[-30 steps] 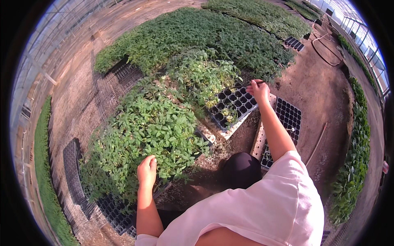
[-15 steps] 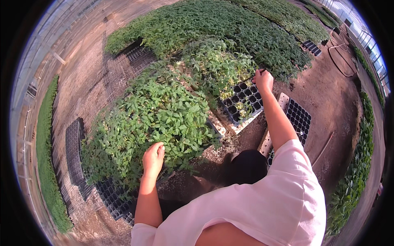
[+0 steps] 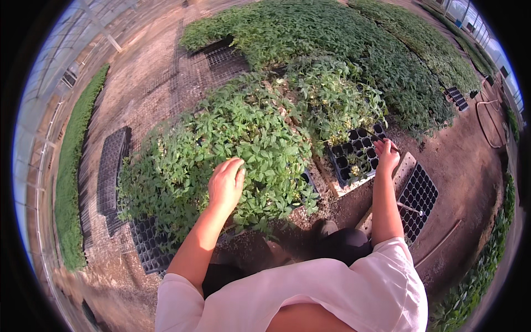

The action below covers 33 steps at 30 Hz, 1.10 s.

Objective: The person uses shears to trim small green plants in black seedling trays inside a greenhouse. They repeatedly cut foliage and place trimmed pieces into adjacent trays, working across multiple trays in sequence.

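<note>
My left hand (image 3: 225, 185) is over the dense green seedlings (image 3: 260, 149) in front of me. Its fingers are loosely bent, the thumb a little apart from them, and I see nothing held. To the right, my right hand (image 3: 388, 156) is closed around a thin dark stick (image 3: 377, 136). This hand is at the right edge of a black cell tray (image 3: 342, 172), whose near cells show dark and round. A few pale, drooping sprigs (image 3: 360, 162) lie on those cells. Leafy seedlings (image 3: 332, 102) fill the tray's far part.
Another black cell tray (image 3: 418, 200) lies on the ground at the right, a pale rod (image 3: 408, 208) across it. Stacked dark trays (image 3: 112, 169) stand at the left. More seedlings (image 3: 332, 33) spread across the back. A hose (image 3: 489, 130) curls at the far right.
The view has shifted, so the scene sits farther right. My right hand has drawn back toward me and turned, still with the stick. My left hand has reached farther over the seedlings.
</note>
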Tool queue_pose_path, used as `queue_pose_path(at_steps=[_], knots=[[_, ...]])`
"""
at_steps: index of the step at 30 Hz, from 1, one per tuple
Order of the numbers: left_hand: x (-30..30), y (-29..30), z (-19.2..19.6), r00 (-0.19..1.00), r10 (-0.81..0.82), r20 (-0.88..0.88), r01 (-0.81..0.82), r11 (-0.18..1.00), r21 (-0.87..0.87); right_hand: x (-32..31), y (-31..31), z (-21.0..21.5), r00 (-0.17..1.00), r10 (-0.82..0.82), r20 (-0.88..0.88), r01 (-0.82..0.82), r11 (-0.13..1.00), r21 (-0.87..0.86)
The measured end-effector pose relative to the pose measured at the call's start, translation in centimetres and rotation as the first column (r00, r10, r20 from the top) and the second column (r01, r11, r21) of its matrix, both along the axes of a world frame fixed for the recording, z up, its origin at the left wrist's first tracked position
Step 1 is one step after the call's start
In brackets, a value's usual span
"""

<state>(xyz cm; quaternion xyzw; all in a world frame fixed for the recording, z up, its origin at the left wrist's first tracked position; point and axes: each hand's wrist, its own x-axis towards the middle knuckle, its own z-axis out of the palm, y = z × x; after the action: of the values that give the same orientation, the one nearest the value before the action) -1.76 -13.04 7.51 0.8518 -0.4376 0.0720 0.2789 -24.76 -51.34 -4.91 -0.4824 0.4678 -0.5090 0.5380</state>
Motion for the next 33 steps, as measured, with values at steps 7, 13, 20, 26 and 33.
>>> queue_pose_path(at_steps=[7,13,20,26,33], knots=[[2.9,-14.2,-1.7,0.926,-0.363,-0.103,0.358,0.762,0.539,2.0,1.9,1.9,1.000,0.005,0.005,-0.005,1.000,-0.015],[-1.1,-12.3,0.3,0.902,-0.423,0.091,0.409,0.902,0.137,-1.6,-0.4,0.5,0.986,0.021,0.163,-0.037,0.995,0.097],[-4.0,-2.6,0.8,0.935,-0.356,-0.012,0.353,0.922,0.158,0.7,1.2,2.8,0.996,0.032,-0.087,-0.040,0.996,-0.085],[-6.7,0.9,1.1,0.947,-0.308,-0.088,0.318,0.934,0.161,1.2,0.8,3.9,0.987,0.021,-0.159,-0.036,0.995,-0.090],[-7.5,3.3,0.5,0.934,-0.314,-0.172,0.334,0.936,0.107,0.5,-0.4,5.8,0.986,0.043,-0.163,-0.062,0.992,-0.113]])
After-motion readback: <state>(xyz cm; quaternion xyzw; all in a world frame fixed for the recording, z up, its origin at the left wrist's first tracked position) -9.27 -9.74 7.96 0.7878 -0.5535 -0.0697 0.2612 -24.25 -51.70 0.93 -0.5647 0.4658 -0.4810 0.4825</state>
